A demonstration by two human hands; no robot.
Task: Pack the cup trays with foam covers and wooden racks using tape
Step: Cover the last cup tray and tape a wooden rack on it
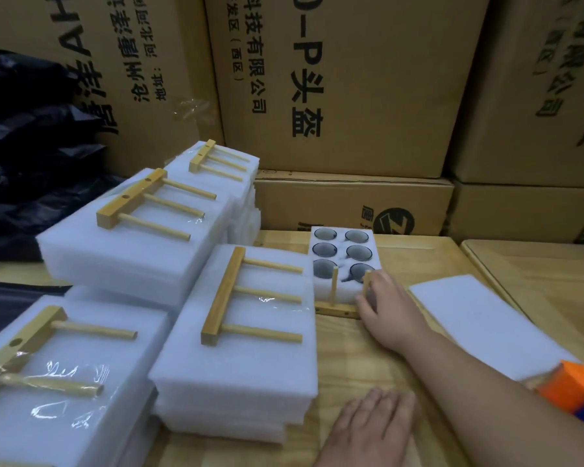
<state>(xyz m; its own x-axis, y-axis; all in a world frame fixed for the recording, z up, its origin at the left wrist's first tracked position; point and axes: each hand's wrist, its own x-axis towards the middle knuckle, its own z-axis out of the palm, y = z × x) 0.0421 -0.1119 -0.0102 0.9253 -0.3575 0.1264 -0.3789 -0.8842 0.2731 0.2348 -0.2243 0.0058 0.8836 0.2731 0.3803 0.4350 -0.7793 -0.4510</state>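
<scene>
Packs of foam w/ a wooden rack on top sit stacked at your left: near-left taped pack [58, 375], a taller stack behind [129, 244], a far one [216, 170], and a centre stack [246, 335] w/ clear tape over its rack. Those look done. Left hand [368, 429] lies flat, fingers straight, on the desk [351, 352]. Right of centre, open cup tray [343, 261] shows six cups, no cover yet. Right hand [381, 305] pinches the loose wooden rack [338, 306] just in front of the tray. Further right, spare foam cover [486, 325] lies on the desk. Left to do, I'd say: cover on, rack on, tape.
</scene>
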